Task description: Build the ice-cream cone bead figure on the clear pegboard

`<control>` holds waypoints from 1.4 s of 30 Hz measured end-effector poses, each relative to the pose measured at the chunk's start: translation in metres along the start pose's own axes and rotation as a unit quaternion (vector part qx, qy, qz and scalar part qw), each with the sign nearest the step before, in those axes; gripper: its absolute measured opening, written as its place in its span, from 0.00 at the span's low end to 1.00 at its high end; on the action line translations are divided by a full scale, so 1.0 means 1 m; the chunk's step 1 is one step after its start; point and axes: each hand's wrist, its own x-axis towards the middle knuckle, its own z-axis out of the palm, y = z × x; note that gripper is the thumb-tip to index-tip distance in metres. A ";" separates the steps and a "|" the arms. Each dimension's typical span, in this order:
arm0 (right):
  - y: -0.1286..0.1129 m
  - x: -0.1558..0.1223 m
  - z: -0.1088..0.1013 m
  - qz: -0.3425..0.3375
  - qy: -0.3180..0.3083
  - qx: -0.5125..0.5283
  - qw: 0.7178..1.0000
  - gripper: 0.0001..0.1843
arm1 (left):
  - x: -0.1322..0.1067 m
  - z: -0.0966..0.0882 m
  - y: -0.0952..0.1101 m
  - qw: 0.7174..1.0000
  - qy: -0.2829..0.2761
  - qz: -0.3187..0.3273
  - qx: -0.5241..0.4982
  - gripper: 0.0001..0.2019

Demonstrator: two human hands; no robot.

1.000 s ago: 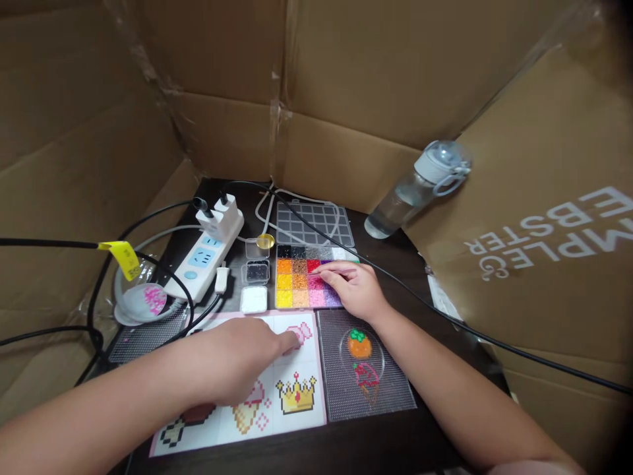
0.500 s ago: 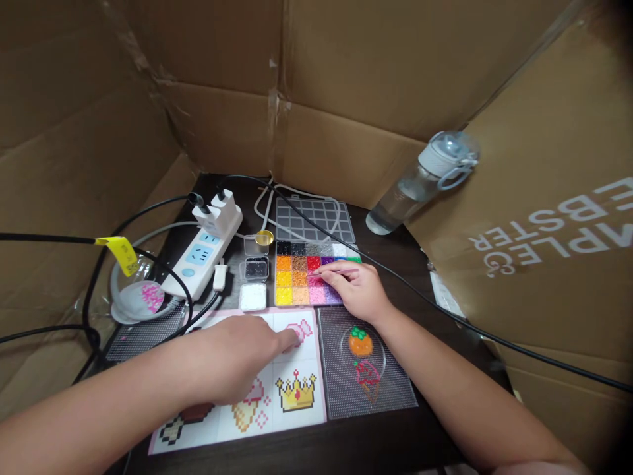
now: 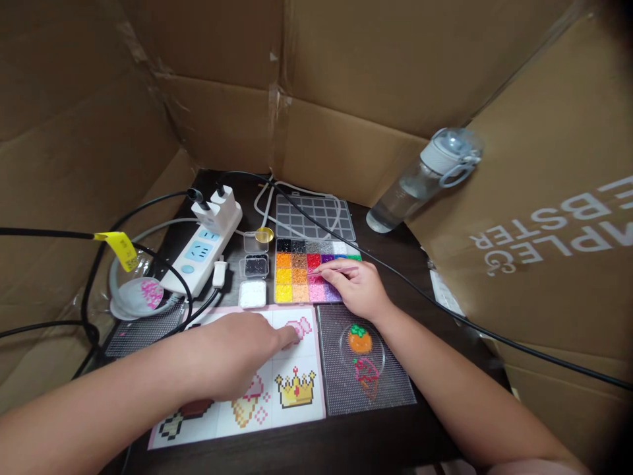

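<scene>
My left hand rests over a printed pattern sheet, its index finger stretched out to a pink candy picture; the other fingers are mostly hidden. Nothing shows in this hand. Pinched in my right hand is a pair of pink tweezers, its tip over the red and pink cells of a bead box. Below that hand lies a clear pegboard bearing an orange fruit made of beads and a bead ice cream cone, partly filled with pink and brown beads.
Left of the bead box stand small boxes of black beads and white beads. A power strip, black cables and a dish of pink beads lie around. A water bottle leans near the cardboard wall.
The view has shifted very slightly. Both hands stay in nearly the same places, the left finger at the candy picture and the tweezers over the bead box.
</scene>
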 end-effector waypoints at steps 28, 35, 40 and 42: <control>-0.007 0.004 -0.018 0.006 0.034 0.014 0.999 0.18 | -0.003 0.004 -0.005 0.999 0.036 0.022 0.004 0.51; -0.010 -0.002 -0.020 0.049 0.057 0.104 0.992 0.19 | -0.003 0.005 -0.004 0.998 0.049 0.028 0.019 0.51; -0.004 -0.026 -0.029 0.083 0.065 0.177 0.979 0.20 | -0.001 0.005 -0.005 0.999 0.031 0.023 0.018 0.52; -0.003 -0.043 -0.035 0.099 0.080 0.202 0.971 0.20 | -0.001 0.005 -0.006 0.999 0.031 0.022 0.020 0.51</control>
